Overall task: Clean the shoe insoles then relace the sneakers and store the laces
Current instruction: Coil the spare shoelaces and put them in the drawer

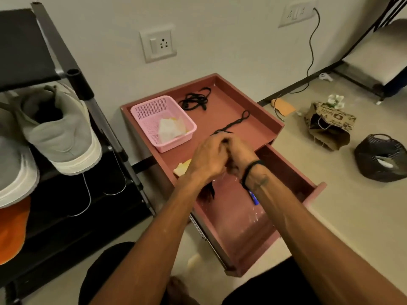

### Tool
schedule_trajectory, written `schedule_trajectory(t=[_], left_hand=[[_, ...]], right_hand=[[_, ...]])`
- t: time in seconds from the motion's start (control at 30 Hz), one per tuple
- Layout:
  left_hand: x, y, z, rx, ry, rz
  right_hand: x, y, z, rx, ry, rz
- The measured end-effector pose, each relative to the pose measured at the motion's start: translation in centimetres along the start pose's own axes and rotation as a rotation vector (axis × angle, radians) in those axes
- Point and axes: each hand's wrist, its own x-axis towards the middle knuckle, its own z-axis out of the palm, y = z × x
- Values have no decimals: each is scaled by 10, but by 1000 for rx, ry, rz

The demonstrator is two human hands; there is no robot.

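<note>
Nearest the camera, at lower centre of the frame, the open drawer [240, 243] projects from the reddish cabinet, a blue pen-like item [253, 197] lying on its floor.

Above the drawer, at centre frame, both hands meet. The left hand [208, 158] and right hand [241, 154] have their fingers curled together around one end of a twisted black lace [234, 123]. Which hand carries the firmer grip cannot be told, as the fingers overlap. A dark strand [210, 192] hangs below the hands over the drawer; whether it belongs to the same lace is unclear.

The lace runs from the hands up and to the right, its long axis diagonal, ending in a small loop that lies on the counter top [224, 108]. The right hand sits nearer that free length.

Judgement: the lace is being bundled for storing, and the drawer directly beneath is the likely destination.

Further back, a pink basket [154, 111] holds crumpled cloth, and a second loose black lace [196, 99] lies near the rear wall. At left, grey sneakers [59, 128] rest on a black rack [72, 69].
</note>
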Motion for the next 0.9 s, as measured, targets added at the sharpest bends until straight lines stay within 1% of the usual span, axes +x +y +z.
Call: schedule_trajectory(t=[0.1, 0.13, 0.2, 0.27, 0.33, 0.4, 0.43, 0.5, 0.57, 0.63, 0.7, 0.8, 0.87, 0.9], left_hand=[[12, -16, 1, 149, -89, 26], [12, -21, 1, 150, -123, 13], [7, -28, 3, 61, -190, -27], [3, -31, 10, -21, -165, -70], [9, -31, 18, -85, -74, -154], [19, -22, 24, -152, -8, -264], [23, -16, 26, -183, 8, -293], [27, -2, 30, -161, 16, -282], [24, 4, 37, -14, 5, -209], [14, 0, 45, 172, -45, -136], [9, -13, 45, 312, -40, -67], [10, -24, 30, 363, 44, 28], [14, -23, 22, 343, 108, 69], [16, -22, 20, 344, 124, 73]], right_hand=[[8, 12, -15, 172, -97, 110], [11, 16, -22, 232, -142, 139], [15, 24, -29, 347, -256, 182], [17, 26, -29, 445, -339, 200], [19, 18, -25, 528, -384, 178], [20, 3, -27, 643, -364, 115], [19, -5, -29, 712, -340, 70], [18, -16, -36, 850, -271, -18], [22, -13, -43, 901, -233, -148], [31, -2, -46, 827, -187, -241], [41, 11, -42, 642, -101, -281], [46, 30, -36, 136, 62, -462], [45, 39, -32, -198, 99, -576], [46, 42, -30, -305, 108, -612]])
